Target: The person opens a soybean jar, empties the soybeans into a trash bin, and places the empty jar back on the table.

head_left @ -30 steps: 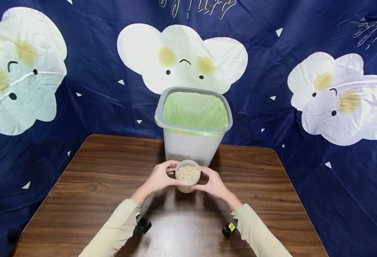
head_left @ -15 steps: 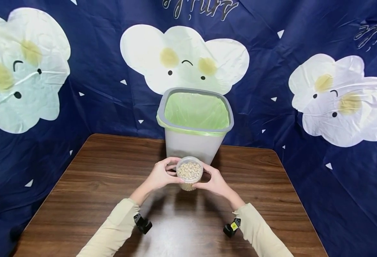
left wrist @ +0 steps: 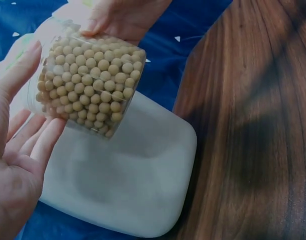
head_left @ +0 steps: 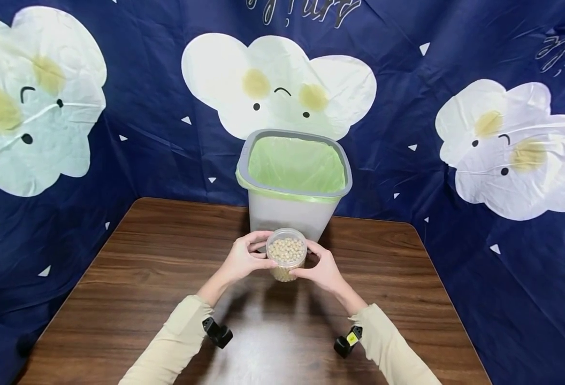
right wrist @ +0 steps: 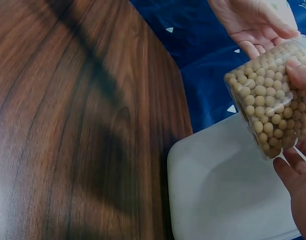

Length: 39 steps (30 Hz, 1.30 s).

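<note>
Between both hands is a clear round plastic jar of pale beige soybeans, filled close to its rim, with no lid showing. My left hand grips its left side, thumb at the front and fingers behind. From the right, my right hand holds it in a mirrored way. The jar is off the table, with its shadow falling below it. In the left wrist view, the tightly packed soybeans show through the wall. The right wrist view shows the right thumb pressing the jar's side.
Just beyond the jar stands a white bin with a grey rim and a green liner bag. It rests on a brown wood-grain table. A dark blue cloth with cloud prints hangs behind and at both sides.
Both hands have lifted the jar slightly and moved it a little toward the bin. Their grip on it looks the same, and the bin stays in place.
</note>
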{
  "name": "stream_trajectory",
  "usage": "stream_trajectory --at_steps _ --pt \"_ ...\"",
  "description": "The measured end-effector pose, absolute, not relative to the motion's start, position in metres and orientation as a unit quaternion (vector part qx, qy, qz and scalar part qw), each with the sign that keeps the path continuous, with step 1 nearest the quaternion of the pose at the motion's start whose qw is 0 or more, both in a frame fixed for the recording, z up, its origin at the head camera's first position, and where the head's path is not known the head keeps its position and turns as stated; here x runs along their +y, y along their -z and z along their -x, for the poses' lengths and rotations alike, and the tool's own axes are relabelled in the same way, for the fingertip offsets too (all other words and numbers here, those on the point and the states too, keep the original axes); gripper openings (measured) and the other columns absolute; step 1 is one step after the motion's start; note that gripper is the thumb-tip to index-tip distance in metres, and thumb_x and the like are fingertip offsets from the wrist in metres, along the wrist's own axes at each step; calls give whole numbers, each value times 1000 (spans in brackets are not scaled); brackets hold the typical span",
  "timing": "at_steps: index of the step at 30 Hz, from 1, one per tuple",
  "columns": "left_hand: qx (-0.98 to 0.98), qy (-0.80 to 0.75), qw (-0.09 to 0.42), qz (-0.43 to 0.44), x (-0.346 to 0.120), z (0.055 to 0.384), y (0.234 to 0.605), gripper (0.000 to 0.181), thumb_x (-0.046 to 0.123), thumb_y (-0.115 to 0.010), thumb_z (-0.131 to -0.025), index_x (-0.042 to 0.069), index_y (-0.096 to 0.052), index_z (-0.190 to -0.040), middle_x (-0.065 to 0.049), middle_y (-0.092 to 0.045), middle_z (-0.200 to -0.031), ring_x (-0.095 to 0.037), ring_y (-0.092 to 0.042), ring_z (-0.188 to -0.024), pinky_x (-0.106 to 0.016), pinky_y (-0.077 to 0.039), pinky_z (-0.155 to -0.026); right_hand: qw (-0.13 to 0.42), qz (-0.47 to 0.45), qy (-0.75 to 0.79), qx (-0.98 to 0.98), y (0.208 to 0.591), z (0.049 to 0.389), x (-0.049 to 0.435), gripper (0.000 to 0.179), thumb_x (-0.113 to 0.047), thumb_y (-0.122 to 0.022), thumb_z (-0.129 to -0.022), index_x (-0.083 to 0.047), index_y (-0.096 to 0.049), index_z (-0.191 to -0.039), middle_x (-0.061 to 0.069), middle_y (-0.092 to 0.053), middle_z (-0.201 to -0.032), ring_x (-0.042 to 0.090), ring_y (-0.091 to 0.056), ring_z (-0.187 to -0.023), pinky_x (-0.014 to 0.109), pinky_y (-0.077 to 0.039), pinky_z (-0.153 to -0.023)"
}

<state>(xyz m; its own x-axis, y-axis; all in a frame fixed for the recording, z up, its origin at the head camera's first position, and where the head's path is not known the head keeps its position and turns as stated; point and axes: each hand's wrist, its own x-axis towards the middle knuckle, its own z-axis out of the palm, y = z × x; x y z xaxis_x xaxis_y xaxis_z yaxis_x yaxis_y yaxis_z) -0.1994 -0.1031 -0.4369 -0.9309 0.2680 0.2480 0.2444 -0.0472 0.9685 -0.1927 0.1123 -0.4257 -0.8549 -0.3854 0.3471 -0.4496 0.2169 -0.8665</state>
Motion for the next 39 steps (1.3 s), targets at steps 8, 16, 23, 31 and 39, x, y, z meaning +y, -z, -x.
stream_trajectory --at_steps 8,16,23,31,39 --pt "666 -725 26 -171 -102 199 438 63 -14 -74 -62 -11 -48 -119 -27 -49 -123 -38 -50 -111 -33 -51 -79 4 -262 -559 -787 424 195 111 70 7 -78 -62 9 -46 -125 23 -55 -116 19 -52 -104 45 -44 -90" --pt "675 -717 34 -172 -101 202 437 62 -12 -75 -62 -9 -50 -118 -25 -50 -122 -38 -49 -113 -33 -51 -80 25 -252 -543 -800 424 190 110 70 4 -78 -63 9 -47 -125 21 -56 -116 27 -54 -103 40 -45 -87" --pt "704 -673 71 -216 -109 206 429 68 -4 -78 -63 -6 -48 -124 -23 -50 -123 -37 -53 -108 -36 -50 -82 56 -287 -518 -804 418 186 109 68 -1 -78 -62 9 -49 -122 20 -58 -113 28 -55 -101 40 -47 -84" --pt "657 -706 120 -236 -113 207 430 79 -10 -75 -64 -11 -35 -133 -31 -42 -130 -35 -57 -102 -34 -52 -78 57 -324 -502 -800 413 185 106 68 -2 -78 -63 9 -48 -123 20 -55 -114 27 -53 -101 37 -47 -80" --pt "681 -687 83 -238 -111 203 433 79 -6 -78 -62 -8 -40 -132 -28 -48 -125 -33 -52 -107 -30 -51 -80 62 -324 -490 -807 410 183 104 71 -4 -80 -62 7 -48 -125 19 -56 -114 27 -54 -101 32 -47 -81"
